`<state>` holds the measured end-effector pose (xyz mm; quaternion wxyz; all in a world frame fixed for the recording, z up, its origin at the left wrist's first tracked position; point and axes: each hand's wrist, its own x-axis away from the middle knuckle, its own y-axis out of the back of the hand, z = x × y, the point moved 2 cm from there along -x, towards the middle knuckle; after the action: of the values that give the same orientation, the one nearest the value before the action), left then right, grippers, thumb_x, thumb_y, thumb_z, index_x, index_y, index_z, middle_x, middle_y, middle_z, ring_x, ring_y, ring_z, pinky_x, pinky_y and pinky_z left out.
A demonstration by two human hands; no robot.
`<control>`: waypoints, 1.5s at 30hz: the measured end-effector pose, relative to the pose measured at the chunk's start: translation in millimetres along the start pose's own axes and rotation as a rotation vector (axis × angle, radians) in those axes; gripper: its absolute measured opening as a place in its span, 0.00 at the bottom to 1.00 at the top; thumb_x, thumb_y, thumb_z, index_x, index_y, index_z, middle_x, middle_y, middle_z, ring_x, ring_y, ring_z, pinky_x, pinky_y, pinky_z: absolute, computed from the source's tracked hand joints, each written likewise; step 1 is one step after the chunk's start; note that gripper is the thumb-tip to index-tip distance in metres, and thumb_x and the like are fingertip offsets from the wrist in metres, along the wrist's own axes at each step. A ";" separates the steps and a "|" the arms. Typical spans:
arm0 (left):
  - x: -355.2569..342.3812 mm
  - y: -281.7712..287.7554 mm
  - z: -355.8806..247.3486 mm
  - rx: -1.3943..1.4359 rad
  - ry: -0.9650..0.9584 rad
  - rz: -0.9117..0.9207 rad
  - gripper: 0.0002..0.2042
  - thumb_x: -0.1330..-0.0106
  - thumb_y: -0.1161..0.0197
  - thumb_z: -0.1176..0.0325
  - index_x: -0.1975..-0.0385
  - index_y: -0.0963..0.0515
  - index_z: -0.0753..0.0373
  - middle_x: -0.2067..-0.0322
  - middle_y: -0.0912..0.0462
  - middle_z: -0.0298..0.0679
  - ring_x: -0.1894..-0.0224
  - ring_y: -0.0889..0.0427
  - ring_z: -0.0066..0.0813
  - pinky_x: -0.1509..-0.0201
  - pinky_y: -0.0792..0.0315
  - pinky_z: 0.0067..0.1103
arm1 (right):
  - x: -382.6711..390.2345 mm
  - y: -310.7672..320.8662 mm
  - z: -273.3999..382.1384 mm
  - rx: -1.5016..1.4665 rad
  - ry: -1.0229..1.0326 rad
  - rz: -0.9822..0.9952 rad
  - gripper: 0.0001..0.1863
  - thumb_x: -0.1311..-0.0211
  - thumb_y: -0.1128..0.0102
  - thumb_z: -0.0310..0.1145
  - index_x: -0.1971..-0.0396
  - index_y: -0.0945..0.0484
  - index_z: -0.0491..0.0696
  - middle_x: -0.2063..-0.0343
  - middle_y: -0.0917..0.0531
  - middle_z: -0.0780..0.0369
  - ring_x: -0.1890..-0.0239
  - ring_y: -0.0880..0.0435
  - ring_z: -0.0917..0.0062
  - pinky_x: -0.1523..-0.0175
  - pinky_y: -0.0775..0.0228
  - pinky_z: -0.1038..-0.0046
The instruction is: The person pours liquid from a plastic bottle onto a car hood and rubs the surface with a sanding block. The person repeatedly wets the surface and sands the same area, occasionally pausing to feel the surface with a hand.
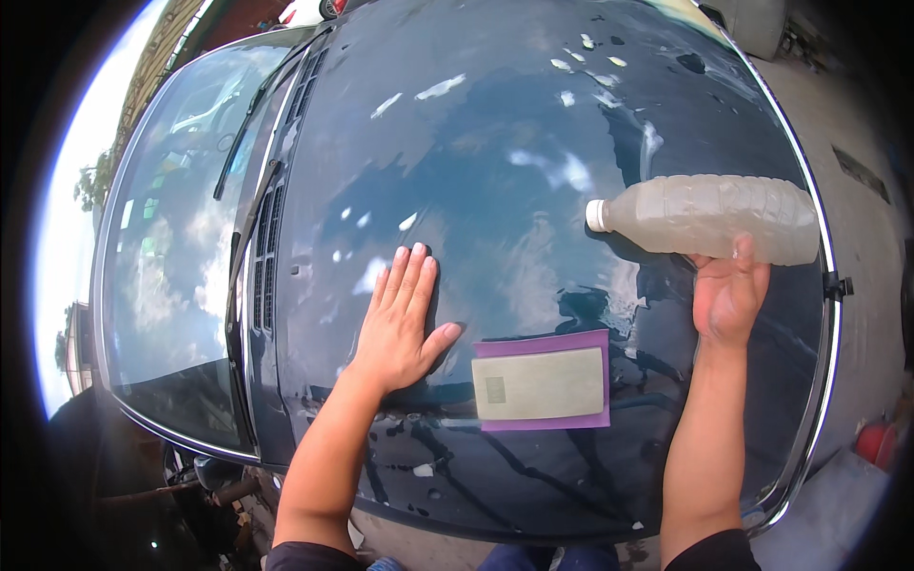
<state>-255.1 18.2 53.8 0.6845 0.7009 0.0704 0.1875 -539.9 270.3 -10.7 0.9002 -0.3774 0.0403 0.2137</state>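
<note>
My left hand [398, 319] lies flat on the dark blue car hood [457, 181], fingers stretched forward and thumb out to the side. At the right, my right hand [731, 297] holds a large clear plastic bottle [709, 214] from its near side. The bottle lies on its side with its white cap pointing left, and cloudy liquid shows inside. Between my arms, a pale grey-green sanding block [543, 388] rests on a purple sheet of sandpaper [571, 340] on the hood. Neither hand touches the block.
Bare whitish patches and wet streaks mark the hood. The windshield [167, 257] with its wipers [240, 228] is on the left. A chrome trim edge [805, 181] borders the hood at right, with concrete floor beyond. A red object [874, 443] stands at the lower right.
</note>
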 end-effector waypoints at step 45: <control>15.5 46.4 -123.9 0.395 -0.390 0.039 0.48 0.54 0.23 0.69 0.28 0.38 0.62 0.39 0.28 0.49 0.34 0.29 0.51 0.26 0.40 0.46 | -2.4 8.3 -3.1 0.040 -0.028 0.103 0.28 0.26 0.46 0.41 0.32 0.38 0.46 0.38 0.26 0.56 0.37 0.23 0.63 0.40 0.23 0.57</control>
<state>-292.7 137.0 101.3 0.5316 0.8448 -0.0411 0.0448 -545.2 272.5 -17.8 0.8958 -0.3536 0.0516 0.2642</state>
